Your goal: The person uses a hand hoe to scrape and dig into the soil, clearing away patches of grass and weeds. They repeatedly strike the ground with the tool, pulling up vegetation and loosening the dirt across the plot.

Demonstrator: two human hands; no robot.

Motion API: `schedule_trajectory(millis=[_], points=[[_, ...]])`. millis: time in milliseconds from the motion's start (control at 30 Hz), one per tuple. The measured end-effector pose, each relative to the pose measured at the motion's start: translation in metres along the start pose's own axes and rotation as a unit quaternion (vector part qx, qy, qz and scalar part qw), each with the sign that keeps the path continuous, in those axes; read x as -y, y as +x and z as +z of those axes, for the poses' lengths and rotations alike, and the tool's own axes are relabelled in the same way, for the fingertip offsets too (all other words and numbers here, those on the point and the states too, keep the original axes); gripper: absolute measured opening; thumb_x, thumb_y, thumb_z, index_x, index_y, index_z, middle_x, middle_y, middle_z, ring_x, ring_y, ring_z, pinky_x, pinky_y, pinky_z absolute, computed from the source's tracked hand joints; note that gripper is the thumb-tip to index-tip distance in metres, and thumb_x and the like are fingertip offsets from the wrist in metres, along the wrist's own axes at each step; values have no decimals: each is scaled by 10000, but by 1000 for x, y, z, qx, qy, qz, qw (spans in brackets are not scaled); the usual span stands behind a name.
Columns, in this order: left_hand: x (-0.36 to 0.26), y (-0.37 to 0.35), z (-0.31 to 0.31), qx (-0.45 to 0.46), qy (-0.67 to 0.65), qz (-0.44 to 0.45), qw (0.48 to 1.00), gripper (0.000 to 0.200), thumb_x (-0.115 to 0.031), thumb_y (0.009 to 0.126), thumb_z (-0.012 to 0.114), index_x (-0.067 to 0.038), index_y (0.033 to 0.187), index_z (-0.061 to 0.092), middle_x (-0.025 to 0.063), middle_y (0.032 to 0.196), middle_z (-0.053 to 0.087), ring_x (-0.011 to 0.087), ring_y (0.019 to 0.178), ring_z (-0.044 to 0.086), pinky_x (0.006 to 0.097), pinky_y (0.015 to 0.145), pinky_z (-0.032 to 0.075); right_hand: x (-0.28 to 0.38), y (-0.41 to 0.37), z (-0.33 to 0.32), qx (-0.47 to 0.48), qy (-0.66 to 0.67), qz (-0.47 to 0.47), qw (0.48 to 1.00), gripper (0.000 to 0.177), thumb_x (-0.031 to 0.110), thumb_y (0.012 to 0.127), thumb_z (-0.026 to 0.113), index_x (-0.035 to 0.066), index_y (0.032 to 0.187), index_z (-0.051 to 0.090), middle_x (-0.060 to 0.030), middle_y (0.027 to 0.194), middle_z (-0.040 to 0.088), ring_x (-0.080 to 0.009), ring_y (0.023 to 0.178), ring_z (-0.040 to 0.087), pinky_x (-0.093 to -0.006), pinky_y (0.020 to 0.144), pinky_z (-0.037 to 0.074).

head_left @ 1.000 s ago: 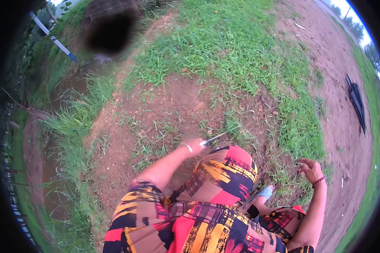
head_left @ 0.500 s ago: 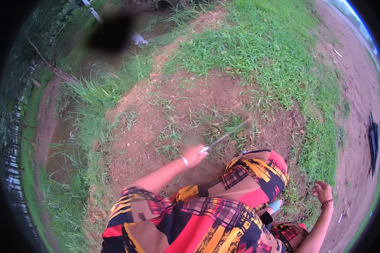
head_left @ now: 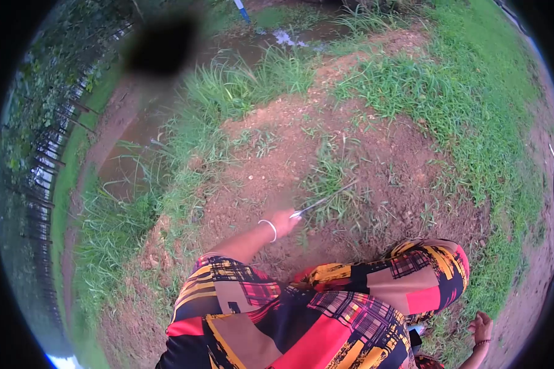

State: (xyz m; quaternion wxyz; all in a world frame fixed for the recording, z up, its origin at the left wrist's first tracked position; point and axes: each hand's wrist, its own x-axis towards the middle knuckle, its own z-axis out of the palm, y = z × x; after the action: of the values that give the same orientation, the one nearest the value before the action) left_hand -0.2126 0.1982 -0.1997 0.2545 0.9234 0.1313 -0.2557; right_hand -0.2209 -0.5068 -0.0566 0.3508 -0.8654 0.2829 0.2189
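Observation:
My left hand [head_left: 282, 225], a white bangle at its wrist, is closed round the pale grip of a thin metal tool [head_left: 328, 198]. The tool slants up and right, its far end reaching over a clump of grass [head_left: 330, 177] and loose blades on the reddish soil. At the lower right, beyond my bent knee, my right hand [head_left: 482, 326] hangs near the grass with nothing in it, fingers loosely apart. A dark beaded bracelet circles that wrist. My patterned clothing [head_left: 326, 307] fills the lower middle.
Muddy water [head_left: 252, 46] runs along the left and far side behind tall grass [head_left: 246, 86]. A blue-and-white post [head_left: 242, 10] stands there. Thick green grass [head_left: 474, 104] covers the right, with a bare dirt strip [head_left: 535, 246] beyond it. Trees line the far left.
My view has turned, so the ground and water have shifted right in the frame. The tool's hooked end, seen blurred above the soil before, now overlaps the grass clump. Both hands hold as before.

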Motion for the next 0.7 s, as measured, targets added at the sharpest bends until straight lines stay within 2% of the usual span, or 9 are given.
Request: schedule_trajectory(millis=[100, 133, 200, 233, 333, 400, 533, 633, 700], points=[[-18, -14, 21, -39, -124, 38, 991, 335, -402, 852, 473, -81, 931, 526, 186, 819, 608, 365, 787, 589, 447, 703, 462, -26, 30, -4, -5, 21, 11, 1000, 263, 150, 867, 500, -28, 1057, 539, -24, 617, 555, -89, 461, 511, -205, 372, 379], [-23, -9, 43, -69, -81, 96, 990, 334, -406, 853, 470, -83, 922, 520, 190, 792, 602, 373, 763, 585, 454, 679, 460, -17, 33, -3, 1, 12, 6, 1000, 263, 150, 867, 500, -28, 1057, 539, -24, 617, 555, -89, 461, 511, -205, 372, 379], [-53, -6, 61, -26, -98, 139, 985, 333, -423, 846, 471, -99, 899, 525, 177, 764, 594, 378, 755, 581, 464, 676, 456, 16, 21, 10, 1, -33, 12, 999, 281, 186, 866, 503, -6, 1067, 541, -21, 610, 551, -82, 466, 505, -203, 349, 325], [-65, -5, 62, 15, -26, 116, 993, 337, -437, 841, 464, -112, 895, 534, 161, 757, 599, 373, 749, 586, 457, 679, 459, 10, 31, 8, 25, -49, -6, 998, 324, 268, 861, 494, 61, 1107, 537, -17, 605, 557, -95, 429, 497, -219, 321, 296], [-52, -5, 56, 12, 16, 95, 995, 344, -453, 835, 462, -124, 892, 541, 150, 806, 612, 350, 774, 594, 445, 697, 458, 23, 37, 13, 24, -61, -12, 998, 329, 269, 860, 486, 56, 1105, 539, -14, 612, 562, -95, 440, 510, -218, 326, 305], [1, -2, 36, 55, 13, 25, 998, 342, -468, 830, 460, -161, 942, 564, 136, 926, 614, 308, 879, 586, 417, 769, 453, 30, 33, 13, 16, -52, -7, 999, 327, 263, 859, 489, 53, 1103, 541, -16, 615, 570, -99, 447, 523, -220, 331, 317], [68, -20, -20, -28, 82, -37, 996, 314, -437, 839, 475, -162, 963, 564, 134, 855, 627, 331, 845, 589, 430, 753, 452, 18, 38, 10, 13, -39, 14, 999, 328, 247, 864, 490, 53, 1126, 532, -24, 614, 581, -103, 453, 534, -225, 332, 324], [58, -19, -25, -55, 76, -78, 993, 320, -442, 837, 478, -155, 951, 562, 143, 845, 625, 334, 833, 591, 432, 741, 455, 25, 39, 12, 19, -57, 38, 997, 323, 237, 865, 492, 53, 1127, 534, -26, 617, 584, -104, 454, 536, -225, 332, 318], [37, -13, -7, -61, 49, -42, 996, 324, -443, 837, 477, -150, 944, 561, 143, 836, 625, 337, 824, 592, 434, 735, 457, 32, 36, 15, 12, -66, 30, 997, 313, 229, 861, 499, 55, 1117, 542, -30, 617, 584, -106, 454, 537, -224, 333, 314]])
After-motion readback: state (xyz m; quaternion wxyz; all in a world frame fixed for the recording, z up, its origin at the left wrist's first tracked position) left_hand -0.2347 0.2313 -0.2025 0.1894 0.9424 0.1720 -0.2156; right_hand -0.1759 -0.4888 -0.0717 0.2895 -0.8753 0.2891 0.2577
